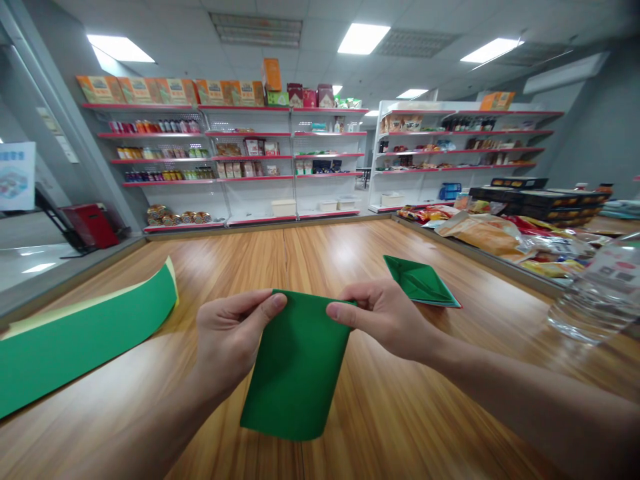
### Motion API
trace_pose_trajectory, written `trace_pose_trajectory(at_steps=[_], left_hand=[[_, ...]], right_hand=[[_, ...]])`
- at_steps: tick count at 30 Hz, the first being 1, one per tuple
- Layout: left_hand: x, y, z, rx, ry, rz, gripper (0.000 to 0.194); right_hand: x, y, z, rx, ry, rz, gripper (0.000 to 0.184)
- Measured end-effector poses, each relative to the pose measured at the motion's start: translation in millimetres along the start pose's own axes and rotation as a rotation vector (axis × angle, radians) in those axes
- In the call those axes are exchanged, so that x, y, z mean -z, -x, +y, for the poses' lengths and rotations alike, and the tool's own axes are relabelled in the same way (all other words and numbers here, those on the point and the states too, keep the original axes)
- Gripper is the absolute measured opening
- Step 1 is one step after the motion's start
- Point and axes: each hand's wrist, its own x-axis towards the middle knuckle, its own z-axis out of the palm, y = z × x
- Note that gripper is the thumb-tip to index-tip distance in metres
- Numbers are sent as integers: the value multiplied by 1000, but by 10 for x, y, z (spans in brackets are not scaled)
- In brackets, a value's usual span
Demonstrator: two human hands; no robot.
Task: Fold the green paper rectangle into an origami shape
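Left hand and right hand pinch one green sheet near its upper corners, over the table; its back is hidden. One strip is cut off at left.

One green sheet over the surface; one green strip towards its left edge; one folded green piece, one bottle towards its right.

Green strip, folded paper on table
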Motion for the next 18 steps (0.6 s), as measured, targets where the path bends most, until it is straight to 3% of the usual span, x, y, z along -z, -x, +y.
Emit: trace_pose_trajectory(at_steps=[10,15,18], left_hand=[[3,-11,18,46,125,-11,8],[-17,41,-8,45,102,4,8],[-34,69,-22,35,70,36,10]], right_hand=[[-14,29,-69,57,50,119,35],[-71,7,-21,-123,-211,102,34],[-95,0,31,-102,-240,108,36]])
